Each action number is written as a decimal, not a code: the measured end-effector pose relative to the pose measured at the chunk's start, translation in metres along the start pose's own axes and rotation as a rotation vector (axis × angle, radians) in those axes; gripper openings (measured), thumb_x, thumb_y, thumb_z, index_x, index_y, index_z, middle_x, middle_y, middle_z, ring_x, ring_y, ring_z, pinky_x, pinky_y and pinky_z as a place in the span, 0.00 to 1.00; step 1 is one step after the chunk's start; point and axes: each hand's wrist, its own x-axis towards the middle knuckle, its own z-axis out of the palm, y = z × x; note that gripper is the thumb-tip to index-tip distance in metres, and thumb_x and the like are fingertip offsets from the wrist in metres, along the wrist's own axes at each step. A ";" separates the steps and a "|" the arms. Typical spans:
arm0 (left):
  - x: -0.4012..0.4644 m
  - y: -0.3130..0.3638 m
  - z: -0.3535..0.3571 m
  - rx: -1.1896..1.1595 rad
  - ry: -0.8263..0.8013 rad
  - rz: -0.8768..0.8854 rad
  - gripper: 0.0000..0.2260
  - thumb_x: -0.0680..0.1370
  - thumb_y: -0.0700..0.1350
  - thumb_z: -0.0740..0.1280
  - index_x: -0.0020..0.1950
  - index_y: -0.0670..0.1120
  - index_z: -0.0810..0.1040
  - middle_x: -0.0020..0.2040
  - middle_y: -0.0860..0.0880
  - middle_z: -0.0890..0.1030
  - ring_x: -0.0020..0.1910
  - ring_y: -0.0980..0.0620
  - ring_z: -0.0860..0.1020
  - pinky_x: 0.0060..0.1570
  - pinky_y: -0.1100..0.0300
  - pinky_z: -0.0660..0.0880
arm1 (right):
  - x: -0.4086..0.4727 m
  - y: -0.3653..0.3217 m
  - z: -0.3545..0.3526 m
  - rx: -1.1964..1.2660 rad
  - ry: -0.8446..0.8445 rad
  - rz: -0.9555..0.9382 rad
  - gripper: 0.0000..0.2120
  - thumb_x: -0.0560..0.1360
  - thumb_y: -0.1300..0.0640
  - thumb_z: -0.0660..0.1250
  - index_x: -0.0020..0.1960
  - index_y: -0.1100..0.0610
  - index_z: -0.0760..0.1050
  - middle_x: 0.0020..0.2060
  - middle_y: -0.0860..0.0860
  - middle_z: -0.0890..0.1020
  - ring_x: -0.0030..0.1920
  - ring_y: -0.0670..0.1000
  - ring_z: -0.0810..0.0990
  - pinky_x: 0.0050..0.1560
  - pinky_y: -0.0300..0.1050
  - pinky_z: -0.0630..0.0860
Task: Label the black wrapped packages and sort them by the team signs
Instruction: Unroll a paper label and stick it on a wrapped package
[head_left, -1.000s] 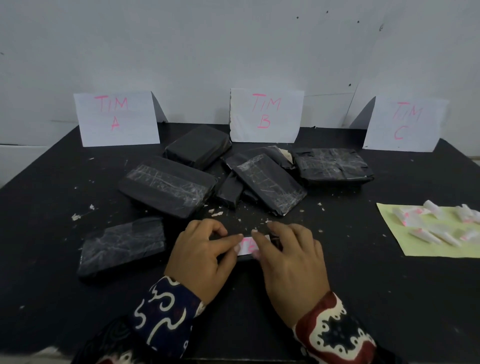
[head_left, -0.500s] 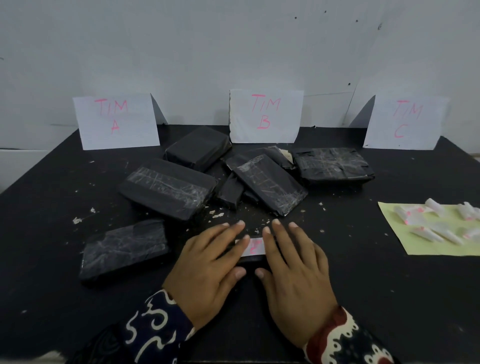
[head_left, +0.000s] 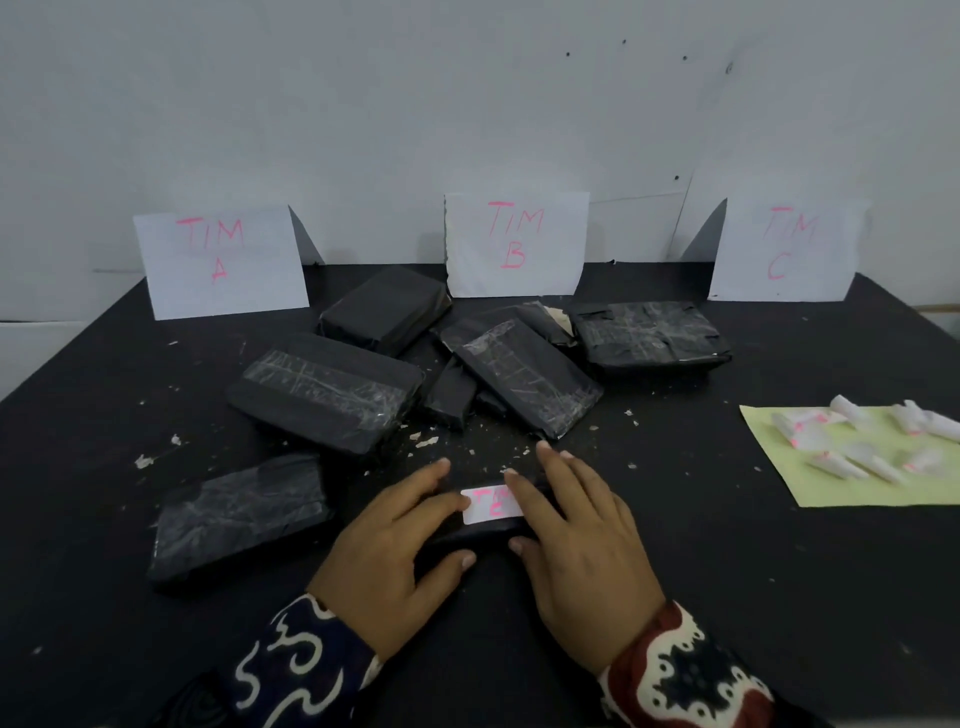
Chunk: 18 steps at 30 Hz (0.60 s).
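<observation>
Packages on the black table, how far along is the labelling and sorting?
Early. One small package under both hands carries a white label reading C; left hand and right hand rest on it. It sits far from the C sign. The other packages show no labels.

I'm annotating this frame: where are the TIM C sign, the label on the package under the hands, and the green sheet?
TIM C sign (head_left: 784, 249), head view, middle of paper.
Label (head_left: 491, 506), head view, visible centre.
Green sheet (head_left: 852, 491), head view, bare near edge.
</observation>
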 end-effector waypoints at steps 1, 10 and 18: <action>0.002 0.002 0.000 -0.005 -0.001 -0.023 0.22 0.73 0.60 0.65 0.65 0.54 0.75 0.71 0.55 0.70 0.66 0.59 0.70 0.63 0.62 0.69 | 0.002 0.002 0.001 0.014 -0.021 0.009 0.30 0.68 0.50 0.74 0.68 0.50 0.72 0.69 0.55 0.73 0.68 0.58 0.73 0.59 0.55 0.76; 0.015 0.022 0.013 0.111 -0.018 -0.048 0.31 0.73 0.61 0.63 0.74 0.54 0.63 0.73 0.54 0.67 0.72 0.54 0.64 0.68 0.56 0.63 | 0.008 0.027 -0.008 0.149 -0.006 -0.004 0.29 0.68 0.54 0.75 0.68 0.54 0.73 0.58 0.50 0.76 0.57 0.54 0.73 0.56 0.49 0.76; 0.033 0.026 0.018 0.063 -0.109 -0.050 0.31 0.73 0.64 0.60 0.75 0.58 0.60 0.76 0.58 0.57 0.75 0.56 0.57 0.71 0.55 0.59 | 0.018 0.113 -0.022 0.040 0.111 0.263 0.27 0.66 0.69 0.75 0.65 0.62 0.75 0.59 0.60 0.76 0.61 0.63 0.73 0.64 0.51 0.67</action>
